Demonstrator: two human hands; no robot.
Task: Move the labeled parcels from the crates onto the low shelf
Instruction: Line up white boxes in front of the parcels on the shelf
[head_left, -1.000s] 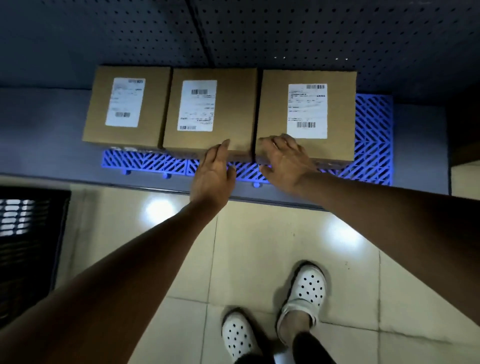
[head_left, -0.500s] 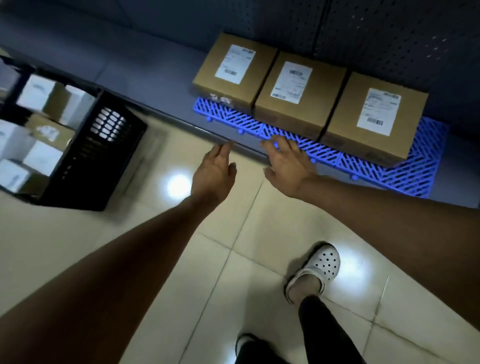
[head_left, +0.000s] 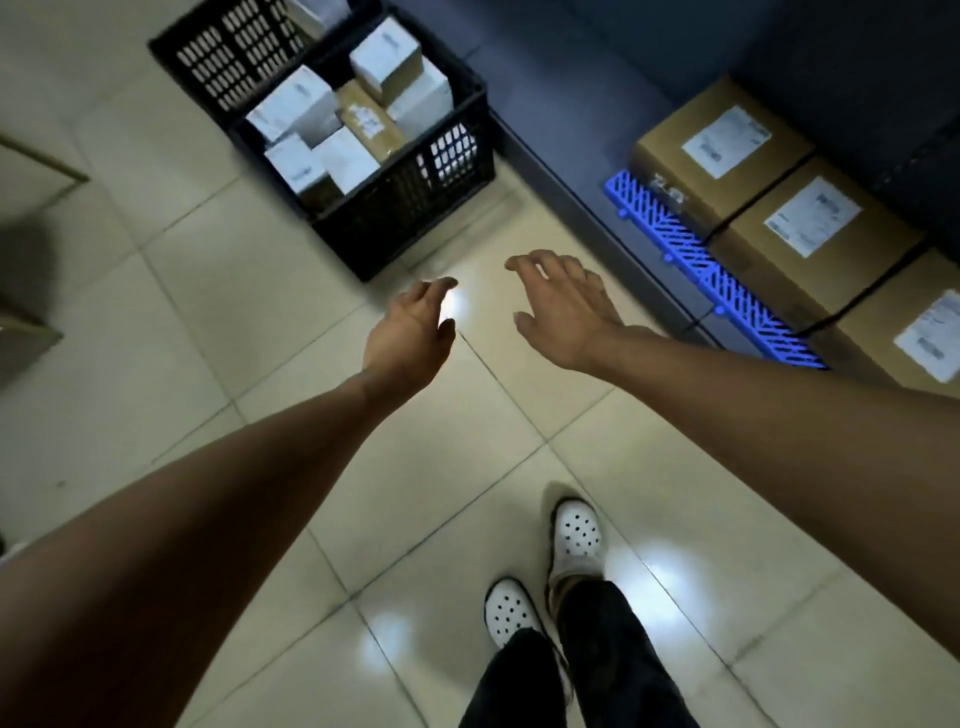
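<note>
Turning left since a second ago, bringing the black crate (head_left: 410, 223) into view. Noting white and brown parcels (head_left: 311, 119) packed inside it. Holding left hand (head_left: 410, 332), then right hand (head_left: 563, 312), over the floor tiles (head_left: 208, 312), fingers loose, gripping nothing. Logging three labeled brown boxes (head_left: 779, 228) sitting in a row on the blue mat (head_left: 691, 254), on the low shelf (head_left: 561, 135).

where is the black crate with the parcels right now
In the head view the black crate sits on the tiled floor at upper centre-left, beside the front edge of the low shelf, just beyond the left hand and right hand.
</note>
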